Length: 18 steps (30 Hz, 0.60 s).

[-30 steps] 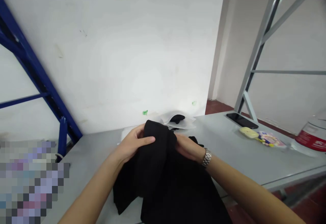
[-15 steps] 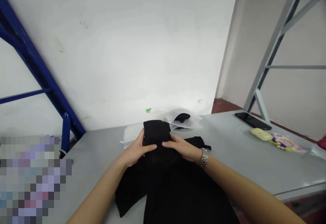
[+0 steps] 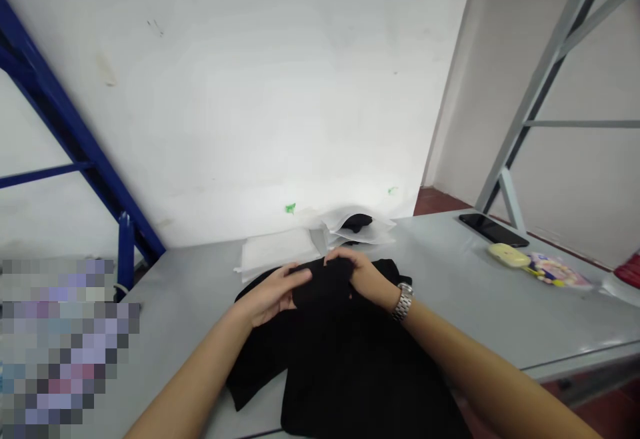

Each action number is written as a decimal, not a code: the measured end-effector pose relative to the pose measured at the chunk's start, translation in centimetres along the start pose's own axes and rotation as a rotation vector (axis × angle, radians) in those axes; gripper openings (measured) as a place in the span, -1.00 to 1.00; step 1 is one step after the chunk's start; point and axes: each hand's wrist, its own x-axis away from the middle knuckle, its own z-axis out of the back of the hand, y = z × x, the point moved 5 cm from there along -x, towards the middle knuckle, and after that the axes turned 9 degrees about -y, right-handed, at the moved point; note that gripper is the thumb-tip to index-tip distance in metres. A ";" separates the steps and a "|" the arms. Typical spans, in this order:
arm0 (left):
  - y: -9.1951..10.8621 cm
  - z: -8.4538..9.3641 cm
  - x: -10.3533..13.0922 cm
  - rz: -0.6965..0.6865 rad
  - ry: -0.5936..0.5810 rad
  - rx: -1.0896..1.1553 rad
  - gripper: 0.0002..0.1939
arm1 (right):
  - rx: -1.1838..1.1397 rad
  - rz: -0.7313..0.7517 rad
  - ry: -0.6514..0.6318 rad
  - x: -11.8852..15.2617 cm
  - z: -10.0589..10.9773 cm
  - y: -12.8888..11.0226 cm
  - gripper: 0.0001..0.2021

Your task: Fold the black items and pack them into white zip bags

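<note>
A black garment (image 3: pixel 350 366) lies spread on the grey table, its lower part toward me. At its upper end a small folded black bundle (image 3: pixel 325 284) is between my hands. My left hand (image 3: pixel 274 292) holds the bundle's left side, thumb on top and fingers partly under the cloth. My right hand (image 3: pixel 361 276) is curled over the bundle's top right edge, its fingers bent onto the fabric. Whether the bundle is part of the garment or a separate piece, I cannot tell.
Behind the garment lie a flat white package (image 3: pixel 277 251) and an open translucent bag (image 3: pixel 357 226) with black cloth inside. To the right are a black phone (image 3: pixel 493 230), a yellow case (image 3: pixel 509 255) and a colourful packet (image 3: pixel 557 271). A blue frame (image 3: pixel 80 129) stands left.
The black bundle has been lowered toward me onto the garment, uncovering the white package. My right hand has moved from its near side to its top edge.
</note>
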 end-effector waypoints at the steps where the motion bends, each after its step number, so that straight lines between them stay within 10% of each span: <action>1: 0.1 0.0 0.1 -0.014 0.025 -0.076 -0.62 | -0.058 0.003 0.020 0.1 0.0 -0.1 -0.83; 10: 2.0 1.7 -0.5 -0.309 0.447 -0.776 -0.61 | -0.497 -0.117 -0.016 0.1 -2.2 1.4 -0.63; 18: 2.4 10.0 -0.3 -0.205 0.579 -1.082 -0.77 | -0.504 -0.252 0.294 0.4 1.6 3.8 -0.75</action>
